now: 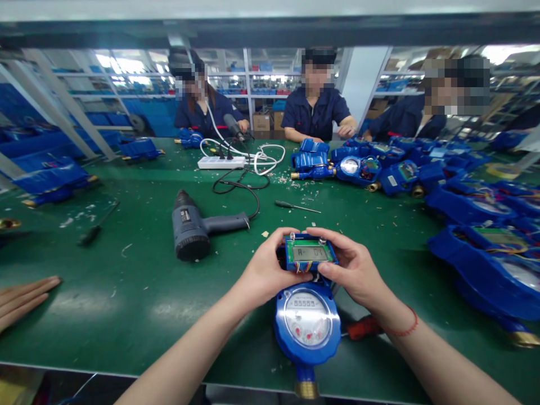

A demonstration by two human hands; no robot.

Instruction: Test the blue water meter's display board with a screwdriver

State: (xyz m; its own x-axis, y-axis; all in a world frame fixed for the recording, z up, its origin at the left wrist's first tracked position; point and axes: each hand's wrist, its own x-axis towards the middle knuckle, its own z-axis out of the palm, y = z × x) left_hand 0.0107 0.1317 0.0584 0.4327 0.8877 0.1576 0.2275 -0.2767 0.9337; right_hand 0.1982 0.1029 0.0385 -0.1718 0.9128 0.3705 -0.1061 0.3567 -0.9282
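A blue water meter (307, 323) with a round dial and a brass pipe end lies near the table's front edge. Behind the dial is its display box, where a green circuit board with a small LCD screen (310, 253) and coloured wires shows. My left hand (270, 261) wraps the box's left side, its thumb along the lower edge. From the right, my right hand (352, 264) grips the same box, thumb at the front corner and fingers along the back. Part of a red-handled screwdriver (363, 328) lies beside the meter, under my right wrist.
A grey heat gun (192, 228) lies left of centre, its cord running toward a white power strip (221, 162). A thin screwdriver (295, 206) lies ahead. Several blue meters (485, 199) crowd the right. Another person's hand (25, 301) rests at left. Three people sit opposite.
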